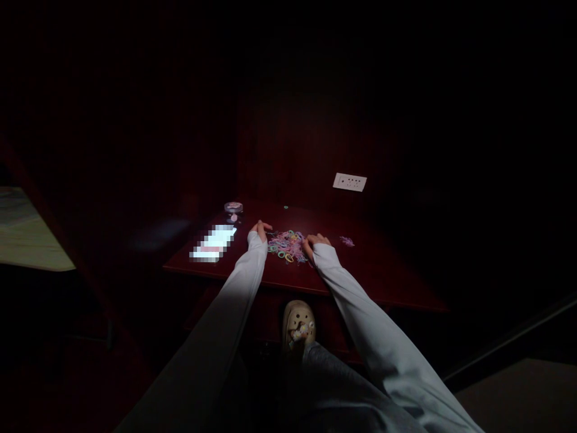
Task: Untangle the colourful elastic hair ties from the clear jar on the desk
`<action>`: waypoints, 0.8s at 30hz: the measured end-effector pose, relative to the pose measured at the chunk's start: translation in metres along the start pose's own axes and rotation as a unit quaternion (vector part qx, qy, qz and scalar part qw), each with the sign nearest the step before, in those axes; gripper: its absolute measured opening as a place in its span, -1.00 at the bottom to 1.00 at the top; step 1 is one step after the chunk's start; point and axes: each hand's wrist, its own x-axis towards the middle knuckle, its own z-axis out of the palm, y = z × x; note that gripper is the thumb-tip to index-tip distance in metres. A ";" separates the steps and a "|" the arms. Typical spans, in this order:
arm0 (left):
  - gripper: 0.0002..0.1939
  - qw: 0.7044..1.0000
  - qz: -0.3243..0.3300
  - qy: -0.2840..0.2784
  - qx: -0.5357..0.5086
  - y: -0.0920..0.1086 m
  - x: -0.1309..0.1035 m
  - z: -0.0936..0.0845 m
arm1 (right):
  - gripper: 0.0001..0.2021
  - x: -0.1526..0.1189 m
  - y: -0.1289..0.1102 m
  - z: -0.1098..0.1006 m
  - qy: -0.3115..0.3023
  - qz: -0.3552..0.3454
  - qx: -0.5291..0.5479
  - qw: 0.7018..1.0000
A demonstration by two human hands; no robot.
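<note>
A loose pile of small coloured bands (pixel 287 243), mostly pink and purple with some green and yellow, lies on the dark red desk (pixel 360 276). At the pile's left edge is my left hand (pixel 260 229), its fingers pointing toward the bands; too little detail shows to tell what it holds. My right hand (pixel 315 242) rests against the pile's right side with its fingers bent, and its fingertips are too dark and small to make out. Further right sits a small separate heap of purple bands (pixel 347 241).
A bright, pixelated screen (pixel 214 243) lies at the desk's left side, with a round clear container (pixel 233 208) behind it. One green band (pixel 285 207) is near the back. A white socket panel (pixel 350 182) is on the wall. Below the front edge shows a beige shoe (pixel 298 322).
</note>
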 end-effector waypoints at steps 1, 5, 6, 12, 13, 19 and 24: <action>-0.41 1.000 -0.011 0.000 -0.007 0.001 0.001 -0.001 | -0.64 0.003 -0.009 0.001 0.007 -0.009 0.001 1.000; -0.27 0.997 -0.068 -0.033 -0.029 0.004 0.011 -0.008 | -0.66 0.007 -0.036 0.000 0.017 -0.016 0.001 1.000; -0.24 0.996 -0.073 -0.045 -0.034 0.005 0.013 -0.010 | -0.66 0.006 -0.040 -0.001 0.012 -0.033 0.004 0.999; -0.12 0.990 -0.089 -0.019 -0.111 0.004 0.013 -0.018 | -0.63 0.000 -0.052 0.002 -0.038 -0.134 -0.010 0.990; -0.11 0.989 -0.090 -0.017 -0.114 0.004 0.012 -0.018 | -0.63 0.000 -0.052 0.003 -0.041 -0.131 -0.016 0.990; -0.21 0.984 -0.105 0.018 -0.139 -0.002 0.016 -0.015 | -0.59 0.002 -0.047 0.012 -0.027 -0.078 -0.026 0.996; -0.45 0.990 -0.100 0.074 -0.068 -0.003 0.017 -0.014 | -0.57 0.000 -0.038 0.016 0.023 -0.086 0.003 0.996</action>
